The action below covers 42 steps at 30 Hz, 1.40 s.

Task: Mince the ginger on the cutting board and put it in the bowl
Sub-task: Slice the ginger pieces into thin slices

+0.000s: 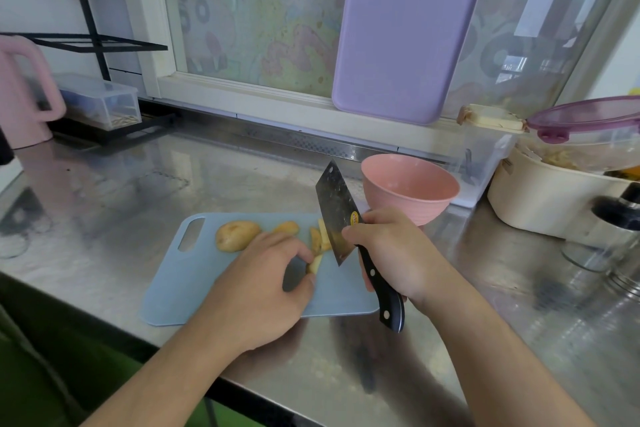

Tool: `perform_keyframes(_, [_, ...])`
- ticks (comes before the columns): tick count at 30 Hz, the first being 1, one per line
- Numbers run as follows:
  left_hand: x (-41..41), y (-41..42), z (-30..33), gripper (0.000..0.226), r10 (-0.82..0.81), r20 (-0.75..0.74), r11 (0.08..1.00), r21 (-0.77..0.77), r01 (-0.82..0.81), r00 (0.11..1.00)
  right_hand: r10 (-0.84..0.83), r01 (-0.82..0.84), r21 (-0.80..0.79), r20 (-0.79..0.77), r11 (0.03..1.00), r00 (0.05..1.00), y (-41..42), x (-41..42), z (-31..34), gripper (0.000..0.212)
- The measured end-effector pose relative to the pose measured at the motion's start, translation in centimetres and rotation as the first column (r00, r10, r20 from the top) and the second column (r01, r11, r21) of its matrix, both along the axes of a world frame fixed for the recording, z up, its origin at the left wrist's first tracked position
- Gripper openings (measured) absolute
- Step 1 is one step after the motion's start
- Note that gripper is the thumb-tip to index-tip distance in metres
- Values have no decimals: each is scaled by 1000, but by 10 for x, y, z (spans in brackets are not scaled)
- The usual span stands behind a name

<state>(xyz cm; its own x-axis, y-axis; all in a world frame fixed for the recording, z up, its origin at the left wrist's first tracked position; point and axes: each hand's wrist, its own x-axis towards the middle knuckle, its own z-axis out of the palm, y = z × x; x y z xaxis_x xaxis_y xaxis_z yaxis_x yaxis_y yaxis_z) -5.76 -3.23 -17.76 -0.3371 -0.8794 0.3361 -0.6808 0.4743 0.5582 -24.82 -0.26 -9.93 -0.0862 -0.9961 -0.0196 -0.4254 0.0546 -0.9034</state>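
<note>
A: We note the steel bench [104,191] carrying a blue cutting board [194,288], with the pink bowl [410,189] just beyond, handy for transfer.

B: Agreed. Our right hand [391,253] clenches the cleaver [337,215], blade raised. Our left hand [263,288] pinches a ginger slice [316,264] to steady it; the ginger [237,235] sits uncut on the board.

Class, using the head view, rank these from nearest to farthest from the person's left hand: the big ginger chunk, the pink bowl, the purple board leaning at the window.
1. Big ginger chunk, just beyond the left hand, on the blue board.
2. Pink bowl, right, off the board.
3. Purple board, far back.
</note>
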Motion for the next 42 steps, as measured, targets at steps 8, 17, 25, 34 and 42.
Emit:
perform_keyframes(8, [-1, 3, 2, 19, -86, 26, 995, -40, 87, 996, -6, 6, 4, 9, 1000, 1000, -1, -1, -2, 29])
perform_keyframes(17, [-1, 8, 3, 15, 60, 71, 987, -151, -48, 996, -11, 11, 4, 15, 1000, 1000, 0, 0, -1, 34])
perform_keyframes(25, [1, 0, -2, 21, 56, -65, 995, -76, -61, 996, 4, -4, 8, 29, 1000, 1000, 0, 0, -2, 32])
perform_keyframes(34, [-2, -11, -7, 9, 131, -101, 984, -109, -142, 986, 55, -55, 47, 0, 997, 998, 2, 1, -3, 26])
perform_keyframes(42, [-4, -15, -8, 10, 130, -73, 987, -82, -136, 989, 58, -56, 77, -24, 995, 998, 1, 5, -5, 24])
